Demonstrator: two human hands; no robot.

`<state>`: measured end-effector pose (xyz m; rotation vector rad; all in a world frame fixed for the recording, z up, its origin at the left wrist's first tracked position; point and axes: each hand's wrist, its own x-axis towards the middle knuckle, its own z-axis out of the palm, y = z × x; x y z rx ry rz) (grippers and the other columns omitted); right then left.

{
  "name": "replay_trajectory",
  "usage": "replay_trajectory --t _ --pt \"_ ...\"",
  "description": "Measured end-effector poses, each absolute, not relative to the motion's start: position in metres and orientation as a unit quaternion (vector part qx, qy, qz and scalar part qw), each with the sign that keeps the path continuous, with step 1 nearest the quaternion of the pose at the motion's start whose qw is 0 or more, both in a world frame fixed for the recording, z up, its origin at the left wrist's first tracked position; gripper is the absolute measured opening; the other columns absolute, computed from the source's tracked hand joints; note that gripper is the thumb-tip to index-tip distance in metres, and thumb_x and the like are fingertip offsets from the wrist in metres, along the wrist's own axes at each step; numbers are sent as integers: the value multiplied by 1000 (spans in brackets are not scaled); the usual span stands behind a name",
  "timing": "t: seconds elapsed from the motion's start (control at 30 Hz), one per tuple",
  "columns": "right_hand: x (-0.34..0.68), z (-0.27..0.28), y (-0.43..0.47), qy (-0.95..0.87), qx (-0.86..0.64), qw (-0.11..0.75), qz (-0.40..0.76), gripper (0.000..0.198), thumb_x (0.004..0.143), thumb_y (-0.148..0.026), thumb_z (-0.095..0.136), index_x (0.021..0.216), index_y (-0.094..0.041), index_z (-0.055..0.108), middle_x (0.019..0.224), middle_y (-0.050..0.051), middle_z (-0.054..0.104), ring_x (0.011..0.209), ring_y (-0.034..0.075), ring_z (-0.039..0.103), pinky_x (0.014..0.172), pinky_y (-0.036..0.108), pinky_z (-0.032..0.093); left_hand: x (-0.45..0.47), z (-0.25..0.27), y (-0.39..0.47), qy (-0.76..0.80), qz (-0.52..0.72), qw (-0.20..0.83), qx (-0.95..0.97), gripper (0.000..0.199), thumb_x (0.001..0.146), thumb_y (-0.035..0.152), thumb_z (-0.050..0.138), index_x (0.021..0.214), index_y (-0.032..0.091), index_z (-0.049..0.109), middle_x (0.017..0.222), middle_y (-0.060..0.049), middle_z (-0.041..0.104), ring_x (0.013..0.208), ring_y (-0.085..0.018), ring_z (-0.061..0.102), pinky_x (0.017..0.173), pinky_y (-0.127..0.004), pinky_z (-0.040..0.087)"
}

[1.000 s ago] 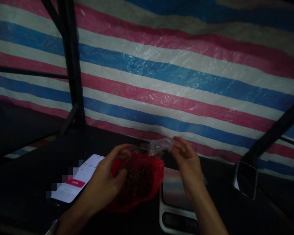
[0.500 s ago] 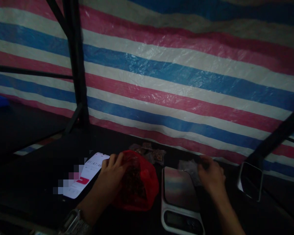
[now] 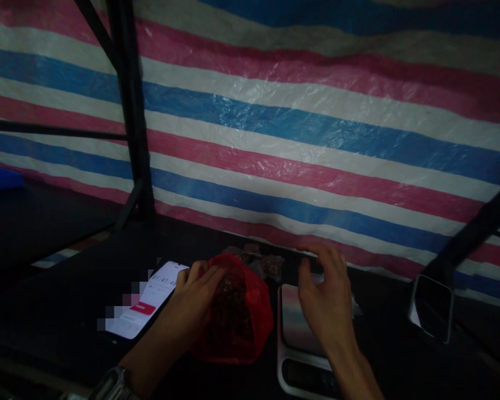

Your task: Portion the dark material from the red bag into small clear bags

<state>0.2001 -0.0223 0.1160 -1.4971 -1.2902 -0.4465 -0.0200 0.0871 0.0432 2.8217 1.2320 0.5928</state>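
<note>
A red plastic bag (image 3: 260, 311) stands with its mouth open, and small dark brown pieces show inside. My left hand (image 3: 194, 291) is closed on the bag's left rim. Over the platform of a kitchen scale (image 3: 294, 316) hangs my right hand (image 3: 327, 289), its thumb and fingers apart and nothing visible between them. Behind that hand lie clear plastic bags (image 3: 355, 307), mostly hidden by it. Several small filled clear packets (image 3: 270, 265) rest on the table just behind the red bag.
A lit phone (image 3: 150, 303) showing a timer lies left of my left hand. At the right, a dark-faced device with a pale rim (image 3: 431, 308) leans by a black frame bar (image 3: 470, 228). Striped plastic sheeting (image 3: 275, 139) hangs behind the black table (image 3: 183, 233).
My right hand has moved left from the clear plastic bags to above the scale, and its fingers have spread. My left hand keeps its place on the red bag.
</note>
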Motion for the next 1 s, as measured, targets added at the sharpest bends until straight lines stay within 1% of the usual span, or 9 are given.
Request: replay_trajectory --t 0.1,0.27,0.37,0.43,0.53,0.6,0.73,0.9,1.0 --pt "178 122 -23 -586 -606 519 -143 25 95 -15 51 104 -26 71 106 5 72 106 25 62 96 44 46 -20 42 88 389 207 14 898 72 82 -5 43 143 25 65 144 -11 68 122 -33 57 98 -51 46" --pt "156 122 -21 -641 -603 471 -59 29 95 -9 52 109 -27 70 112 4 71 109 25 61 95 43 48 -21 40 88 375 235 23 897 54 97 11 46 142 32 66 135 -11 68 110 -31 55 92 -48 45" --pt "152 121 -21 -667 -595 447 -37 31 96 -6 52 111 -28 69 114 4 71 111 24 60 99 44 47 -25 44 87 373 270 45 887 48 100 14 46 145 25 59 126 -12 68 106 -29 53 90 -45 45" --pt "149 121 -22 -682 -593 428 -28 30 98 -6 52 111 -28 69 114 3 71 111 24 60 101 46 47 -28 48 86 378 279 51 881 41 99 15 47 137 21 61 121 -11 69 107 -30 52 90 -45 44" --pt "143 120 -21 -704 -600 380 5 27 99 -10 57 113 -29 70 119 3 73 114 26 60 102 49 47 -31 51 87 365 288 59 883 30 98 15 52 122 24 67 121 -8 70 109 -30 51 91 -45 42" --pt "138 114 -19 -710 -611 349 33 28 98 -15 64 121 -30 69 126 3 73 120 30 59 105 53 46 -32 52 87 356 298 78 882 30 97 16 54 120 26 69 120 -7 70 108 -29 52 91 -45 42" --pt "133 94 -8 -703 -622 339 56 47 95 -23 73 140 -27 62 140 8 69 129 34 58 111 59 44 -33 52 85 334 325 121 876 41 96 11 55 128 32 69 121 -5 70 108 -27 52 95 -43 43" --pt "127 85 3 -674 -626 383 81 51 90 -14 72 138 -30 64 137 5 72 124 31 63 110 55 47 -33 51 81 328 358 153 861 41 98 17 57 135 33 63 127 -4 68 115 -27 53 101 -44 46" --pt "133 93 6 -645 -622 433 95 44 90 -18 71 132 -32 70 134 3 75 123 29 65 111 51 45 -35 54 82 337 385 160 844 47 97 25 60 143 33 53 129 -5 66 120 -28 53 103 -44 48"
